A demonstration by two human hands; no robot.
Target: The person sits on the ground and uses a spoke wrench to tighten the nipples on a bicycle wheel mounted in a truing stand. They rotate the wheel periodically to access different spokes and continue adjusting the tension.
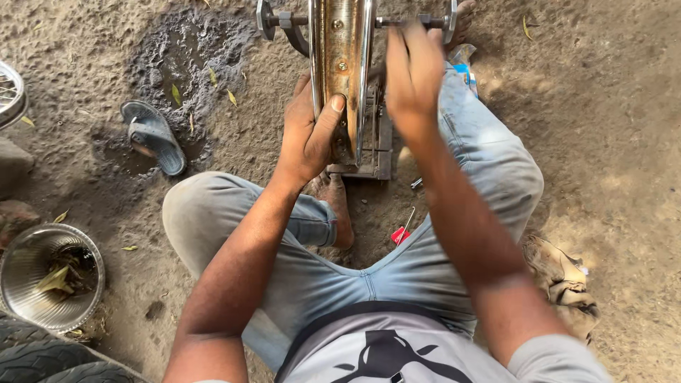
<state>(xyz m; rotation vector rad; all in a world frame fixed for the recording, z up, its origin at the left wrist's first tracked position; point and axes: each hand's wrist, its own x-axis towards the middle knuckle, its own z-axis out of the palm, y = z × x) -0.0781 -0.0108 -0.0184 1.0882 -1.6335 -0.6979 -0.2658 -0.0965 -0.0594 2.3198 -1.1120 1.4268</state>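
A worn, brass-coloured curved metal rim (340,64) is held upright on its edge between the knees of a person who is seated on the bare earth floor (610,142). The left hand (306,131) is closed around the near left side of the rim, the thumb pressed across its face and the fingers (294,106) wrapped behind it. The right hand (413,67) is placed on the right part of a grey steel threaded axle (411,21) that passes through the rim near the top edge of the view; its fingers are curled over the axle, but it cannot be told how firmly it is gripped. A dark metal stand (376,145) is seen under the rim, on the ground. A small red-handled tool (401,232) is lying on the floor between the legs. To the left, well apart from the hands, a grey rubber sandal (152,136) is lying beside a dark wet patch (181,60). A round shiny metal bowl (18,266) with dry leaves inside is seen at the lower left, near black rubber tyres (50,358). A crumpled brown cloth (564,284) is lying at the right.
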